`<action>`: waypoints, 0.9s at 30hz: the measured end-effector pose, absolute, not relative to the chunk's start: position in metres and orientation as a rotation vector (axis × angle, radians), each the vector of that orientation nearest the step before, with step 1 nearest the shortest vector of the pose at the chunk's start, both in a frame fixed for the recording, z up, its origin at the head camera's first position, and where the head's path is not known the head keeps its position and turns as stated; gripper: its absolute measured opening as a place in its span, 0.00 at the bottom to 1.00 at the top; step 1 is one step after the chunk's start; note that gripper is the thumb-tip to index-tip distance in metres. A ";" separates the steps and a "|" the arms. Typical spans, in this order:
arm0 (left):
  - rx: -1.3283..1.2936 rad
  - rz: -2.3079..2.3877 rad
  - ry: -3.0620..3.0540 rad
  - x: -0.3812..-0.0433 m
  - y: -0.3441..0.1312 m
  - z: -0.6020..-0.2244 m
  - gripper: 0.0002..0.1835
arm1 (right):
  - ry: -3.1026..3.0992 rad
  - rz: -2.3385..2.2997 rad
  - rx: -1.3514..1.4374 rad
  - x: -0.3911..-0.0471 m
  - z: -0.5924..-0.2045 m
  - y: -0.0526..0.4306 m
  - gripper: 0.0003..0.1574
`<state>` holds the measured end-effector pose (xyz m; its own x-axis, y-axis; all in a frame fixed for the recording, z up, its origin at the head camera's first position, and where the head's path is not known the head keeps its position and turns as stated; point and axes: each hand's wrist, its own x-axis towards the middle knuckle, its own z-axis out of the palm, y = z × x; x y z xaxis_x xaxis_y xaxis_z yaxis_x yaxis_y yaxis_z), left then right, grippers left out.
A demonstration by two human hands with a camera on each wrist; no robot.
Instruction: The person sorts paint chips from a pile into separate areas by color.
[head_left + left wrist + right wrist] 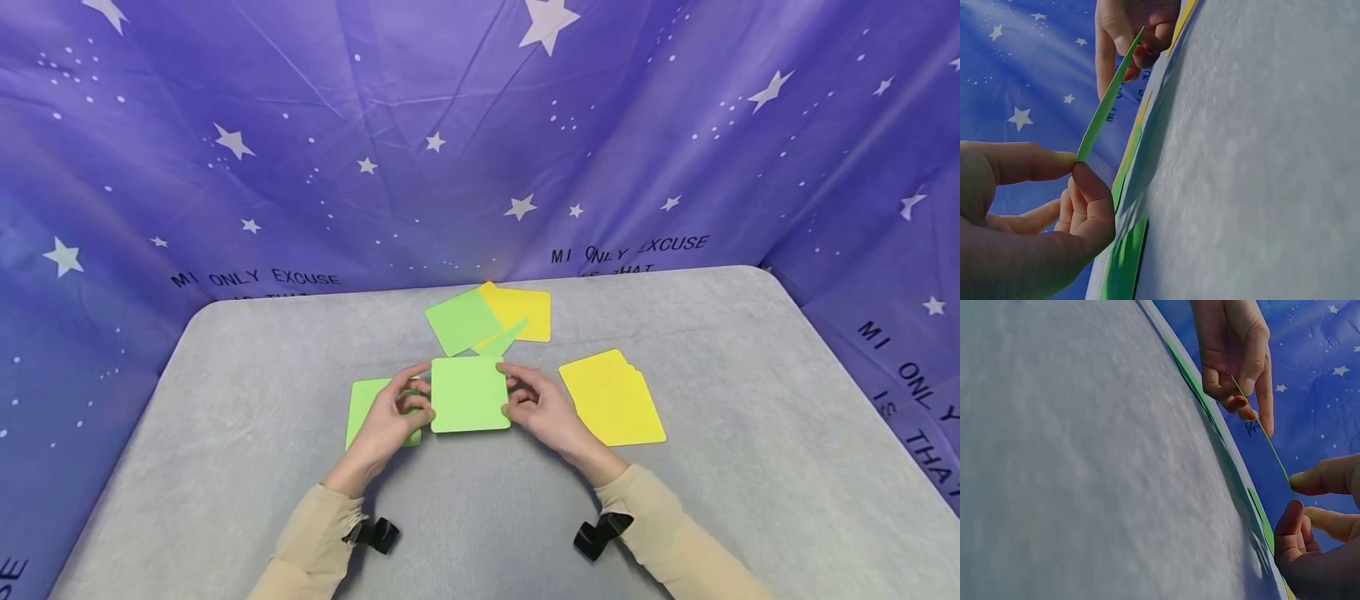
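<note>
A square green card (470, 394) is raised over the middle of the table, held between both hands. My left hand (388, 421) pinches its left edge between thumb and forefinger, which the left wrist view shows closely. On the opposite edge my right hand (546, 412) pinches it the same way. Seen almost edge-on in the right wrist view, the green card (1264, 434) looks thin and tilts above the tabletop. Beneath the left hand lies another green card (362, 404), partly covered by the fingers. Yellow cards (611, 400) lie stacked slightly askew beside the right wrist.
Behind the held card is a loose spread with a green card (459, 321) overlapping a yellow card (534, 312). The grey table (240, 358) has rounded far corners. A purple star-printed curtain (420, 192) hangs behind it. Black straps (375, 535) sit at both wrists.
</note>
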<state>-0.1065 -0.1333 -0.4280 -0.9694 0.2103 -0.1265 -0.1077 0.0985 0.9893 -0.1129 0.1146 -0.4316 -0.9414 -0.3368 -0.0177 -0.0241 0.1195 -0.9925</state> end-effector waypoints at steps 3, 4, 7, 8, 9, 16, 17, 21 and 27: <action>0.100 1.936 2.156 -0.104 -0.141 -0.427 0.35 | 2.161 -1.888 -0.383 -0.112 -0.431 0.108 0.35; 0.098 1.928 2.160 -0.103 -0.144 -0.427 0.35 | 2.164 -1.881 -0.388 -0.112 -0.432 0.105 0.35; 0.096 1.901 2.173 -0.101 -0.152 -0.425 0.34 | 2.150 -1.879 -0.394 -0.112 -0.432 0.098 0.35; 0.095 1.894 2.178 -0.101 -0.155 -0.424 0.34 | 2.144 -1.879 -0.397 -0.112 -0.432 0.095 0.35; 0.093 1.887 2.183 -0.100 -0.158 -0.423 0.34 | 2.130 -1.883 -0.404 -0.112 -0.432 0.093 0.35; 0.062 1.857 2.222 -0.096 -0.178 -0.419 0.34 | 2.100 -1.896 -0.446 -0.111 -0.430 0.074 0.36; 0.059 1.850 2.228 -0.096 -0.181 -0.419 0.34 | 2.110 -1.889 -0.455 -0.112 -0.430 0.071 0.36; 0.048 1.822 2.257 -0.094 -0.192 -0.418 0.34 | 2.156 -1.851 -0.482 -0.113 -0.431 0.060 0.36; 0.044 1.760 2.337 -0.091 -0.206 -0.418 0.32 | 2.187 -1.825 -0.529 -0.116 -0.434 0.043 0.35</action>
<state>-0.0914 -0.2061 -0.4184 -0.9764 0.1527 -0.1528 -0.1048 0.2839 0.9531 -0.1162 0.0434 -0.4338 -0.9046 -0.4240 0.0443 -0.1195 0.1523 -0.9811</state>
